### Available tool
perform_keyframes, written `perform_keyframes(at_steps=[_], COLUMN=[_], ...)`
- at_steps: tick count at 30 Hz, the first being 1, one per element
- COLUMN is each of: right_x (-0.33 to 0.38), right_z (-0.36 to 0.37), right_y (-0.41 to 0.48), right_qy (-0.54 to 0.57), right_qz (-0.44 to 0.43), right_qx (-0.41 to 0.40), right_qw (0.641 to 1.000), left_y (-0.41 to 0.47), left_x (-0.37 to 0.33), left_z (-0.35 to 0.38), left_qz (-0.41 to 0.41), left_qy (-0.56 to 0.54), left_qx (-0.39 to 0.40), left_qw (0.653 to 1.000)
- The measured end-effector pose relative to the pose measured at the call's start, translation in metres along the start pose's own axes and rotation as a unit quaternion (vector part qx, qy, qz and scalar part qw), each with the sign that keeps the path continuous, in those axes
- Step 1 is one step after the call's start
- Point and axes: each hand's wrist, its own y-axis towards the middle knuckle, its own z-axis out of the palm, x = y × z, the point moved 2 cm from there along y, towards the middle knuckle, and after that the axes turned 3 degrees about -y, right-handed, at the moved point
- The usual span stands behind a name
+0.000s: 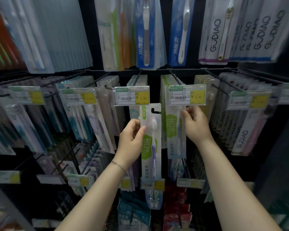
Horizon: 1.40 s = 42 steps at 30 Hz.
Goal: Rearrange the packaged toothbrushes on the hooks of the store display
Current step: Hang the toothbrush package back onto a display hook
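My left hand (132,140) grips a packaged toothbrush (151,147), green and white card with a purple-handled brush, upright and off any hook, its hang slot just below a price tag (131,96). My right hand (196,124) pinches the top of the front green-and-white packaged toothbrush (173,130) hanging on the neighbouring hook (175,77), right under that hook's price tag (187,95). Behind it hang several more of the same packs.
Rows of black wire hooks carry packaged toothbrushes on every side: blue packs (145,32) above, white GUDIAO packs (244,130) at right, teal and purple ones (90,122) at left, more below. Price tags (79,96) stick out at the hook tips.
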Motion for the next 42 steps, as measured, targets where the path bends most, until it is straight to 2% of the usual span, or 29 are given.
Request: perform_keyframes(at_steps=[8,17,23,29,33,42], right_x=[-0.003,-0.008,-0.011,-0.018,-0.022,-0.040], right_z=[-0.001,-0.013,-0.023,-0.037,-0.048,-0.060], right_y=[-0.002,-0.005,-0.014,-0.021,-0.026,-0.038], right_qy=[0.034,0.044,0.027,-0.018,-0.109,-0.285], right_qz=[-0.008,-0.020,-0.017,-0.019,-0.036,-0.074], right_qx=[-0.009,-0.025,-0.025,-0.038,-0.026,0.017], right_qw=[0.999,0.999,0.999,0.999,0.993,0.956], left_y=[0.005,0.028,0.042,0.044,0.047,0.045], left_x=[-0.005,-0.020,-0.033,-0.030,-0.035,-0.040], left_z=[0.006,0.041,0.060,0.061,0.058,0.058], left_qz=[-0.018,-0.095,-0.086,-0.057,-0.028,0.014], left_qy=[-0.016,-0.101,-0.133,-0.126,-0.113,0.037], left_qx=[0.002,-0.007,0.009,0.027,0.038,0.030], left_qw=[1.000,0.990,0.987,0.990,0.993,0.999])
